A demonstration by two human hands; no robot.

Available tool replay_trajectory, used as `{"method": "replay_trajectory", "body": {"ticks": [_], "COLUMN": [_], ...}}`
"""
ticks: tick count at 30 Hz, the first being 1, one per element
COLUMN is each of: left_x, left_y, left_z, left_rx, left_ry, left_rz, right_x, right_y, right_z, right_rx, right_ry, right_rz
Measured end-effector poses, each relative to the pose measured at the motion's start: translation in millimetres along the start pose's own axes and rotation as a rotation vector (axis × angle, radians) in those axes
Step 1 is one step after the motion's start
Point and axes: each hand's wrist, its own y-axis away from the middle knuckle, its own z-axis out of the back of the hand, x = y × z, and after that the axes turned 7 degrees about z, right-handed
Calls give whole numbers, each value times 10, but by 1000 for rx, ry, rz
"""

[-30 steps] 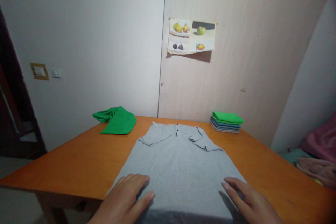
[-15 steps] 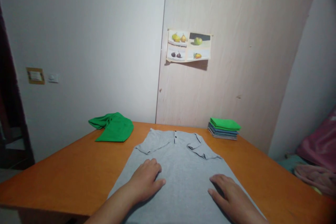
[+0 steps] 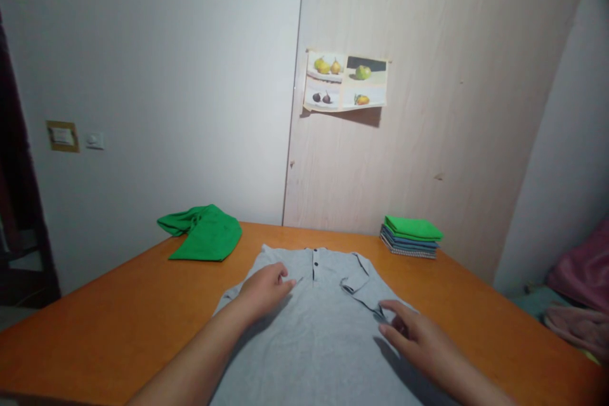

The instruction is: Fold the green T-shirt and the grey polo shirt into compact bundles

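A grey short-sleeved shirt with a buttoned placket lies front up on the table, collar at the far end. My left hand is over the shirt's left chest beside the sleeve, thumb apart from loosely bent fingers. Whether it touches the cloth is hard to tell. Above the right side, near the sleeve's dark-lined edge, hovers my right hand, thumb and fingers parted, its shadow falling on the fabric. Neither hand holds anything I can see.
The orange table reaches the wall. A crumpled green cloth lies at the back left. At the back right sits a stack of folded cloths, bright green on top. Pink fabric is beyond the table's right side.
Both hands have moved, the left farther up the shirt, the right slightly up and lifted off the cloth. The collar end sits a little nearer, and the left sleeve looks more bunched.
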Motion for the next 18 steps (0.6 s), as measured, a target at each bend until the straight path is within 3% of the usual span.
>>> {"method": "replay_trajectory", "body": {"ticks": [4, 9, 14, 18], "left_x": [66, 201, 434, 565], "left_y": [-485, -823, -985, -1049], "left_z": [-139, -227, -290, -344], "left_rx": [-103, -215, -207, -198], "left_ry": [-90, -158, -127, -101], "left_rz": [173, 370, 522, 532], "right_x": [118, 117, -279, -718], "right_y": [-463, -793, -1056, -1166], "right_z": [-98, -261, -305, 0], "right_rx": [8, -21, -371, -715], "right_ry": [160, 231, -419, -652], "right_rz": [-53, -48, -205, -425]}}
